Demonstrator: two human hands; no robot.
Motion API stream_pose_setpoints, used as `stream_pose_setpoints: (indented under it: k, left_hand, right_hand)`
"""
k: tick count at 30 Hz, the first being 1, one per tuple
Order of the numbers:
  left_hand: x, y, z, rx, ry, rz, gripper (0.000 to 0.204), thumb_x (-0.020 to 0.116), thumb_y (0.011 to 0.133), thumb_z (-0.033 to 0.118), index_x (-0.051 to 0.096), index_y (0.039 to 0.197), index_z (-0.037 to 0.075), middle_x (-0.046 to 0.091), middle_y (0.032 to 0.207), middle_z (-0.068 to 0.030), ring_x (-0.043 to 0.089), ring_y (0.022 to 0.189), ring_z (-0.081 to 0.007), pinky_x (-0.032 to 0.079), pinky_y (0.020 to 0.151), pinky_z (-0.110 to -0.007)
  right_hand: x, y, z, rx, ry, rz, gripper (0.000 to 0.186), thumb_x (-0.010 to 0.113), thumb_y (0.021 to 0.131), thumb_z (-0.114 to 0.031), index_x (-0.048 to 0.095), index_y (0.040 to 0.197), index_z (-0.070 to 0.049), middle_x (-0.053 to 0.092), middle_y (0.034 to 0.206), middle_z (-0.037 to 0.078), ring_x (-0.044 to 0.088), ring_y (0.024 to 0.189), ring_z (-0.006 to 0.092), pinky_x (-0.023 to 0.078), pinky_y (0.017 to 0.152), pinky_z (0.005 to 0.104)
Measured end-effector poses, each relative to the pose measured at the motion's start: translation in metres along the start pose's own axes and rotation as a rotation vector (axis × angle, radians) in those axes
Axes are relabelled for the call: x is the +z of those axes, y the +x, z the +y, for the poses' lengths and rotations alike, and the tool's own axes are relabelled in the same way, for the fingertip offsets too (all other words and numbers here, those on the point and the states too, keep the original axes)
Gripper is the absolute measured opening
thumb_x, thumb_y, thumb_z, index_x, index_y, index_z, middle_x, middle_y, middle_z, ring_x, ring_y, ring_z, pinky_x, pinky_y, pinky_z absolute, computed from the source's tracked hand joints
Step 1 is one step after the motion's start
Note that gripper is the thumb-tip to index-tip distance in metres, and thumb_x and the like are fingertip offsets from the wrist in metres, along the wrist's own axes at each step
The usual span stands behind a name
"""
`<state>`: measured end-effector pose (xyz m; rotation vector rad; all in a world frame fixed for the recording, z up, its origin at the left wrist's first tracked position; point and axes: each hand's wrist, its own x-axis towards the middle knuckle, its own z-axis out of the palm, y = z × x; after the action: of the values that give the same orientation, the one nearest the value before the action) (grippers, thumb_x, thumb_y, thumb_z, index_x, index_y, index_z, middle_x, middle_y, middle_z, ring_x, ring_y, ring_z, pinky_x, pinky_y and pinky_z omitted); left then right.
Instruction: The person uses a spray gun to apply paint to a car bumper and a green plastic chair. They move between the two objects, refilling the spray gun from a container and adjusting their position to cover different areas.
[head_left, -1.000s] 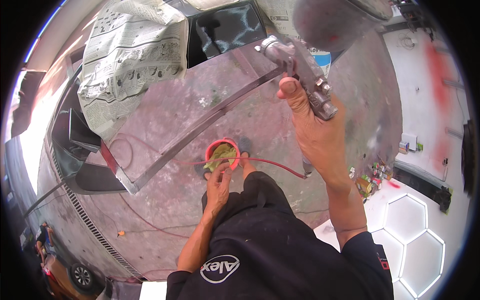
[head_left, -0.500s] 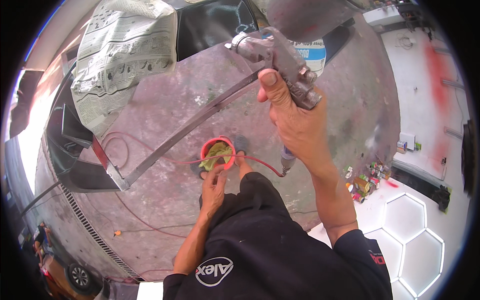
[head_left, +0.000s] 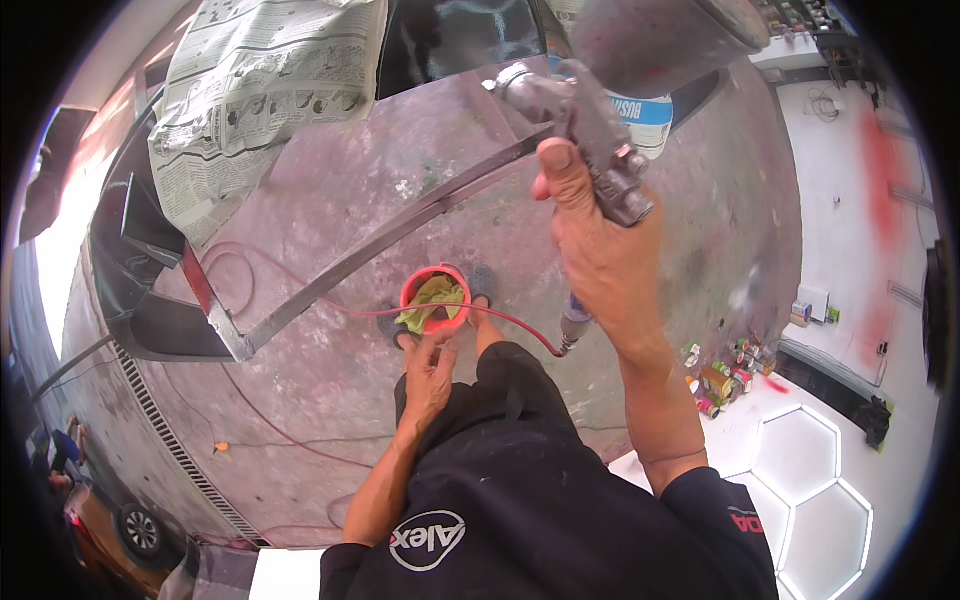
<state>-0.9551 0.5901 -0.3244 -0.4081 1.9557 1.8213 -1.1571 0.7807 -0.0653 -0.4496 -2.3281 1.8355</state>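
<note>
My right hand (head_left: 607, 250) is wrapped round the handle of a metal spray gun (head_left: 590, 140), raised in front of me. A grey paint cup (head_left: 665, 45) sits on the gun, and a red air hose (head_left: 500, 318) runs from the fitting under the grip. Beyond the gun lies a glossy black car bumper (head_left: 460, 45), partly covered with newspaper (head_left: 270, 90). Down by my lap hangs my left hand (head_left: 430, 375), its fingers loosely bent and apart, with nothing seen in them. Just past it stands a red bucket (head_left: 408, 292) with a yellow-green cloth (head_left: 437, 292) inside.
The bumper's long thin edge (head_left: 390, 225) crosses the floor ahead, joining a dark end piece (head_left: 170, 325) at left. The hose loops over the floor (head_left: 330, 180). A drain grate (head_left: 175, 440) runs at left; several small cans (head_left: 725, 380) stand along the right wall.
The view has turned slightly, moving the bumper, newspaper and spray gun rightward in the picture. Both hands keep about the same pose, the right one still gripping the gun.
</note>
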Motion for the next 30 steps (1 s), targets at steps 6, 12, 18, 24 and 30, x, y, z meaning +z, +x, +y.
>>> stream_pose_setpoints:
  k: [6, 12, 18, 24, 30]
  left_hand:
    - [-0.004, -0.001, -0.003, -0.009, -0.054, -0.025, 0.027, 0.069, 0.104, 0.020, 0.071, 0.124, 0.003, 0.043, 0.109, -0.0066, 0.061, 0.082, -0.0127, 0.051, 0.074, -0.029]
    - [0.004, -0.002, -0.004, -0.013, 0.002, 0.009, 0.027, 0.070, 0.103, 0.021, 0.071, 0.122, 0.002, 0.043, 0.107, -0.0059, 0.059, 0.080, -0.0131, 0.051, 0.075, -0.029]
    - [0.005, -0.007, 0.000, 0.004, 0.067, -0.001, 0.033, 0.068, 0.105, 0.026, 0.069, 0.127, 0.001, 0.055, 0.099, -0.0003, 0.056, 0.084, -0.0098, 0.048, 0.076, -0.026]
    - [-0.012, -0.023, 0.033, -0.023, -0.050, -0.039, 0.050, 0.073, 0.100, 0.024, 0.060, 0.144, 0.004, 0.053, 0.128, -0.0127, 0.061, 0.091, -0.0155, 0.052, 0.083, -0.033]
    - [-0.027, -0.052, 0.126, 0.421, 0.251, -0.208, 0.111, 0.087, 0.082, 0.019, 0.018, 0.167, 0.002, 0.034, 0.165, -0.0251, 0.060, 0.120, -0.0323, 0.048, 0.103, -0.043]
  right_hand:
    - [0.008, -0.021, 0.006, 0.014, 0.079, -0.131, 0.039, 0.075, 0.100, -0.042, 0.074, 0.111, -0.004, 0.068, 0.084, -0.002, 0.051, 0.065, 0.0041, 0.039, 0.058, 0.0238]
    - [-0.027, 0.000, 0.030, 0.029, -0.051, 0.129, 0.043, 0.072, 0.101, -0.046, 0.073, 0.095, -0.004, 0.061, 0.072, -0.004, 0.043, 0.055, 0.0028, 0.031, 0.050, 0.0249]
    - [-0.042, 0.006, 0.041, 0.143, -0.123, 0.299, 0.042, 0.073, 0.101, -0.046, 0.073, 0.103, -0.003, 0.064, 0.079, -0.001, 0.051, 0.069, 0.0066, 0.041, 0.062, 0.0260]
    - [0.001, -0.042, 0.061, -0.080, 0.081, -0.083, 0.041, 0.074, 0.102, -0.035, 0.070, 0.124, -0.001, 0.070, 0.093, 0.000, 0.062, 0.086, 0.0074, 0.052, 0.076, 0.0272]
    - [0.016, -0.147, 0.072, -0.011, 0.349, -0.171, 0.046, 0.068, 0.106, -0.030, 0.059, 0.139, 0.000, 0.068, 0.122, 0.009, 0.068, 0.099, 0.0126, 0.056, 0.084, 0.0286]
